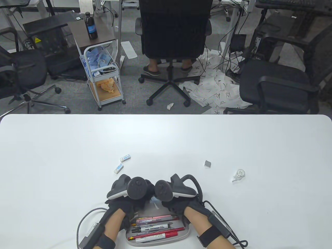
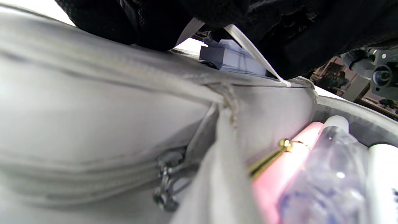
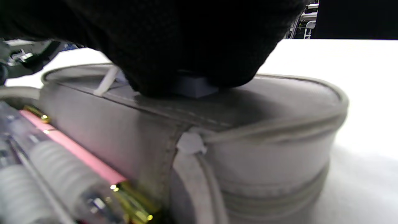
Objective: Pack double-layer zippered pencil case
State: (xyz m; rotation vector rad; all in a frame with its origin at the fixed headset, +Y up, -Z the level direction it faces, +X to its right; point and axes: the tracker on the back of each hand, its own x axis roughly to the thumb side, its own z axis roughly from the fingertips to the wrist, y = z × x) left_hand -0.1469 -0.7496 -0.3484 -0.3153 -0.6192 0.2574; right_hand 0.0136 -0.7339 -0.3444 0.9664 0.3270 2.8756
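The grey pencil case lies open at the table's near edge. Its near layer holds several pens and markers. Both hands are over its far layer. My left hand holds the far left part of the case; its fingers press on the top edge beside a white elastic strap. My right hand presses a small blue-grey block onto the case's grey top panel. The block also shows in the left wrist view. A zipper pull hangs on the case's side.
Two small white erasers lie beyond the hands on the left. A small grey block and a clear correction tape lie on the right. Glove cables trail beside the left wrist.
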